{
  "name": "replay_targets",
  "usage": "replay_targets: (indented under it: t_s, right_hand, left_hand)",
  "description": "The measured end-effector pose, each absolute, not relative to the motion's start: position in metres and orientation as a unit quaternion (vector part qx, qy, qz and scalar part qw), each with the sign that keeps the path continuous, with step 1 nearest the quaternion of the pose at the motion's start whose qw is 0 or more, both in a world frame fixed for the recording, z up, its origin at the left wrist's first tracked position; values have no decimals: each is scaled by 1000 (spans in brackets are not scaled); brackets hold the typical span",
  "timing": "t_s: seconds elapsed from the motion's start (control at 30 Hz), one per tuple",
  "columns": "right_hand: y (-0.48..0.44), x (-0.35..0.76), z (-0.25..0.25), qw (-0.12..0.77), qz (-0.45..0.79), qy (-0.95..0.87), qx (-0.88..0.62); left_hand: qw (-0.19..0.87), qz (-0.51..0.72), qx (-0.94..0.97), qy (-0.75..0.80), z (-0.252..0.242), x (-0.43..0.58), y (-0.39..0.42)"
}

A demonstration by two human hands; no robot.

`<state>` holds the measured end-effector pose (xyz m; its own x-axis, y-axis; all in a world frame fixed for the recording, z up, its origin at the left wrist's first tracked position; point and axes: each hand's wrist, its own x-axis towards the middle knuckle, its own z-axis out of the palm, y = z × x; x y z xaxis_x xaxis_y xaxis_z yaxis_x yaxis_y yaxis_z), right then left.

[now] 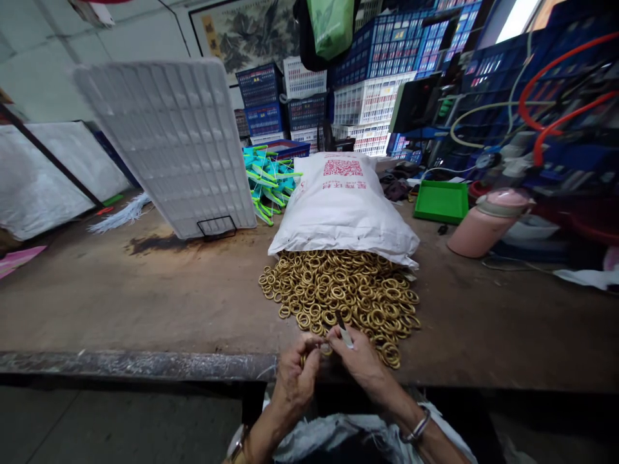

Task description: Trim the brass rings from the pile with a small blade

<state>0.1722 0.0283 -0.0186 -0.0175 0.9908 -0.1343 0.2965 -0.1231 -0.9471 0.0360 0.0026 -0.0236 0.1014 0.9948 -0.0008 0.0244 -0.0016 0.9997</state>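
A heap of brass-coloured rings (338, 293) spills from the mouth of a white woven sack (345, 206) onto the table in front of me. At the heap's near edge, my left hand (296, 370) is closed, with brass ring edges showing between its fingers. My right hand (360, 361) grips a small flat knife-like tool (344, 332), dark at its upper end and pale lower down. The fingertips of both hands almost meet over a ring (325, 348). Fingers partly hide what is pinched there.
On the brown table (120, 303), a white ribbed plastic tray (169, 142) stands upright in a wire stand at left. Green and turquoise plastic pieces (268, 180) lie beside the sack. A green tray (441, 201) and a pink flask (491, 222) are at right. Stacked crates (372, 103) stand behind.
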Motion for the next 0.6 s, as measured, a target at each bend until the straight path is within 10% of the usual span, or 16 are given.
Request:
replay_targets:
  t_s: [0.23,0.6]
  right_hand:
    - [20,167,-19,354,642,-398,-551]
    - [16,164,-17,361,449,-576,-580]
  left_hand:
    - [491,427,619,440,-15,31,-2]
    - [659,386,430,482,-16,38,-6]
